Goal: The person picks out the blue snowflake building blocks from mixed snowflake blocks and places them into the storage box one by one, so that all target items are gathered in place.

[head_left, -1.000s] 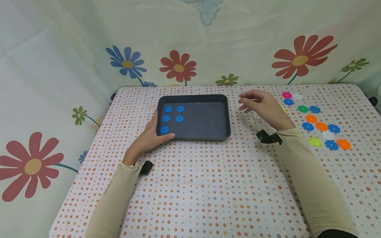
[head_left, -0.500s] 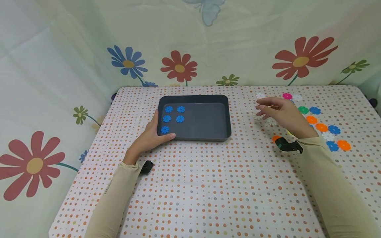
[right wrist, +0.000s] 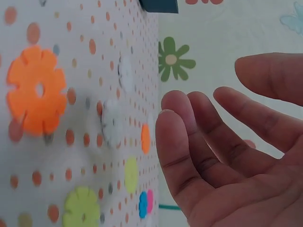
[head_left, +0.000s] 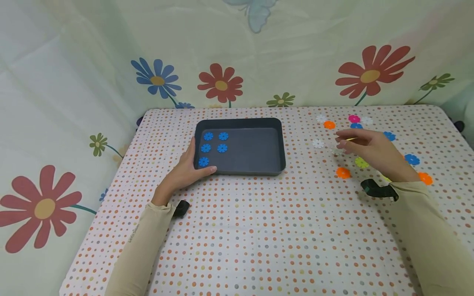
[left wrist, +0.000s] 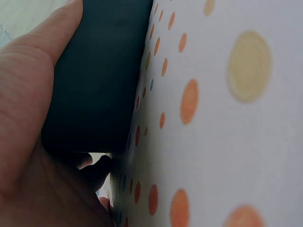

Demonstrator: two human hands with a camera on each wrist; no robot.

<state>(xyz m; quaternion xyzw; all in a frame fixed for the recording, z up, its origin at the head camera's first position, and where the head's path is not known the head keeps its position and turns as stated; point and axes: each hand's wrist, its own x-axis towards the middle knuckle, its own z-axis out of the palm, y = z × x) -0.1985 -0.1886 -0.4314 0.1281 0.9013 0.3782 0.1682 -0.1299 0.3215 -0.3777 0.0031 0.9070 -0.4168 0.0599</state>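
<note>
In the head view, a dark grey rectangular tray (head_left: 252, 150) lies on the dotted table, with several blue notched plastic discs (head_left: 222, 148) in its left part. My left hand (head_left: 181, 170) holds the tray's near left corner, thumb along the front wall and fingers down the left side. The left wrist view shows the thumb (left wrist: 52, 33) against the tray's dark outer wall (left wrist: 102, 80). My right hand (head_left: 379, 152) hovers over loose coloured discs on the right, fingers loosely bent. In the right wrist view nothing lies between its fingers (right wrist: 175, 151). White discs (head_left: 318, 143) are nearest its fingertips.
Scattered about the right hand are orange discs (head_left: 343, 172), a yellow-green disc (head_left: 361, 163), a pink disc (head_left: 354, 119) and blue discs (head_left: 412, 159). The hand and forearm hide some. Behind the table hangs a flower-printed curtain (head_left: 303, 61).
My right hand has moved right and slightly nearer, from beside the tray to over the loose discs, uncovering white and orange ones. The left hand and tray stay in place.
</note>
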